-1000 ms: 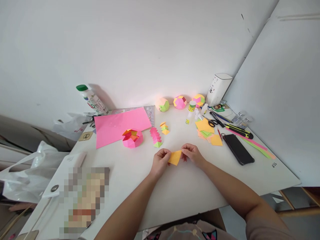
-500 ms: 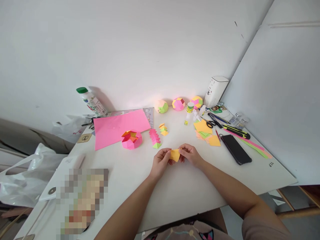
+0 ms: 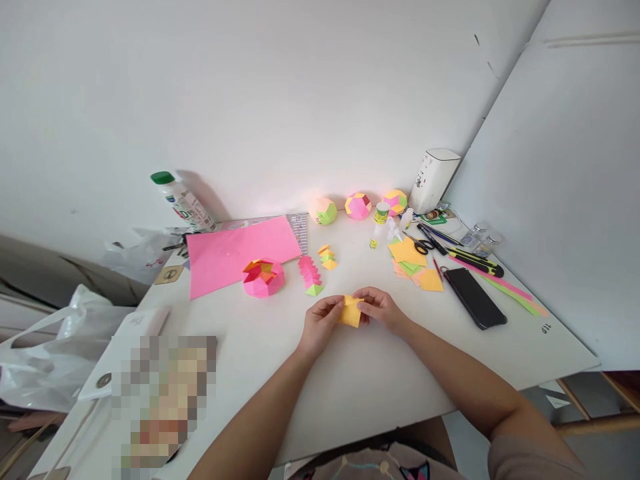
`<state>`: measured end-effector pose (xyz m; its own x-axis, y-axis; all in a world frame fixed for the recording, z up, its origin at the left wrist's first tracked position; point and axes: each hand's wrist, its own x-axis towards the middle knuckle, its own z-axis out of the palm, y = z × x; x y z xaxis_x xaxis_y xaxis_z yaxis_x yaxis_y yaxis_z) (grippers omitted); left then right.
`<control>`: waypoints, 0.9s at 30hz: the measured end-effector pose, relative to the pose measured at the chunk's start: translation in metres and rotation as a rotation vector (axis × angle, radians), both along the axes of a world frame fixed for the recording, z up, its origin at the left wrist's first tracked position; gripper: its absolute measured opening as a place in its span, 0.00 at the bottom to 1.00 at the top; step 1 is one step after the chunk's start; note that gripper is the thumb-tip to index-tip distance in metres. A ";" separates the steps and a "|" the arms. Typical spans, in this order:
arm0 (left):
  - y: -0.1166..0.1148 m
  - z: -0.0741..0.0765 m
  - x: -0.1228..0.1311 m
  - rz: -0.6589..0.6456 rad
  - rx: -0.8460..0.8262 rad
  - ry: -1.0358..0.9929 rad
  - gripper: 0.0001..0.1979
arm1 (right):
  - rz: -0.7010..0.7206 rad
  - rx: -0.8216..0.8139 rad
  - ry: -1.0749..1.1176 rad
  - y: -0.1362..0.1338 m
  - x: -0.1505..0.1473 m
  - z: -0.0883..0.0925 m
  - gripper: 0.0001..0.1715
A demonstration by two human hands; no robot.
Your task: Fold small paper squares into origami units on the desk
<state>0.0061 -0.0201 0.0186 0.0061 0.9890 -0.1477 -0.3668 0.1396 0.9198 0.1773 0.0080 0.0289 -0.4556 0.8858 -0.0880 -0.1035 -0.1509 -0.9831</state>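
Between my two hands is a small piece of yellow-orange paper (image 3: 351, 313), partly bent along its upper edge. My left hand (image 3: 323, 321) is closed on its left side, thumb in front. At the right side, the fingers of my right hand (image 3: 383, 309) pinch the same paper. Just beyond my hands lie a row of folded pink and green paper pieces (image 3: 309, 273) and a smaller stack of folded yellow and green ones (image 3: 328, 257). Left of these sits an open, faceted pink paper bowl shape (image 3: 263, 280).
A pink sheet (image 3: 235, 250) lies at the back left near a bottle (image 3: 183, 200). Faceted paper balls (image 3: 359, 207) line the wall. To the right are paper pieces (image 3: 410, 253), scissors (image 3: 420, 245), a glue stick (image 3: 381, 215), a black phone (image 3: 475, 298) and a cutter (image 3: 477, 263).
The yellow-orange paper has shifted in my fingers, and its upper edge now looks bent over. Both hands stay in nearly the same place.
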 end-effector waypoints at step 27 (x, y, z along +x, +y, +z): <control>-0.003 0.007 -0.005 -0.242 0.016 -0.066 0.16 | 0.019 0.010 0.006 0.002 0.000 -0.006 0.12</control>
<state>0.0012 -0.0231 0.0257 0.2525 0.9597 -0.1236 -0.3839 0.2166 0.8976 0.1775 0.0097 0.0227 -0.4730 0.8777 -0.0766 -0.1069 -0.1435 -0.9839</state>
